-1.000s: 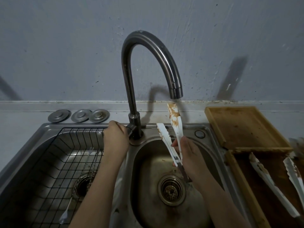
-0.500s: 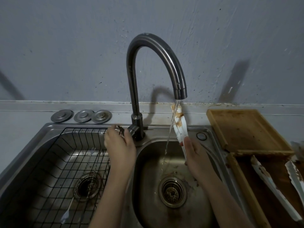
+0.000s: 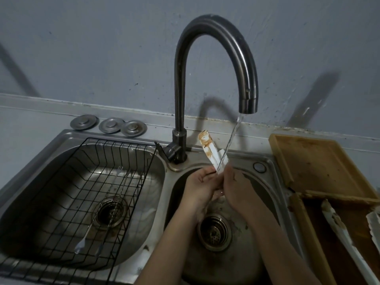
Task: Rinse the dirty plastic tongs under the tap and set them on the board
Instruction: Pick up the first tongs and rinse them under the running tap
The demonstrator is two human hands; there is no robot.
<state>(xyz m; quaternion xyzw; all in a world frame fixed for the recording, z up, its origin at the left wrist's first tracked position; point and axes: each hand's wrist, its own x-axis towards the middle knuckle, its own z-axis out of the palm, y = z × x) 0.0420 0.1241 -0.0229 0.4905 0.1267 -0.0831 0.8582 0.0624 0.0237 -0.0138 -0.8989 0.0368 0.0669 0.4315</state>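
Observation:
White plastic tongs (image 3: 209, 150) smeared with brown sauce stand tips-up over the right sink basin (image 3: 259, 254). Water runs from the curved tap (image 3: 247, 103) and hits the tongs near my fingers. My right hand (image 3: 236, 188) grips the lower part of the tongs. My left hand (image 3: 200, 185) is beside it, fingers curled against the tongs' lower end. The light wooden board (image 3: 316, 161) lies to the right of the sink.
Another dirty pair of white tongs (image 3: 339, 225) lies in a dark wooden tray (image 3: 308, 233) at the right edge. The left basin holds a black wire rack (image 3: 67, 192) with a spoon. Three metal sink plugs (image 3: 109, 125) sit on the back ledge.
My left hand left the tap lever and came over to the tongs. The tongs moved a little left, so the stream now hits them lower down. The view shifted closer.

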